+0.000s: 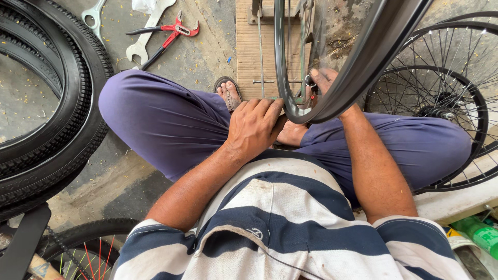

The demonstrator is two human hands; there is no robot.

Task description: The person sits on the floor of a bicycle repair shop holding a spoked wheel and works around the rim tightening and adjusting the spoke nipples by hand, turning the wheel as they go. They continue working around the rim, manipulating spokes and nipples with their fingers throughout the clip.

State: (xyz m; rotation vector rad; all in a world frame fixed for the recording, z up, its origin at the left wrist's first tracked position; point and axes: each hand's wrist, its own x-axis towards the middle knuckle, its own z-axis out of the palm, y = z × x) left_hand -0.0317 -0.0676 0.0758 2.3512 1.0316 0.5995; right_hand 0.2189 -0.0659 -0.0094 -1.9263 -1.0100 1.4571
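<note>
Sitting cross-legged on the concrete floor [197, 57], the person is closing the left hand [254, 127] around the lower edge of a black bicycle rim [363, 67] that is standing upright over the lap in a stand on a wooden board [248, 46], while the right hand [321, 83] is reaching behind the rim, pinching a small metal tool [310, 81] at the spokes. Lying on the floor are red-handled pliers [171, 32] and a flat wrench [148, 31], with black tyres [57, 103] stacked to the left and spoked wheels [446, 93] leaning to the right. No container is showing apart from a green bottle [480, 233] at the lower right, whose contents cannot be made out.
</note>
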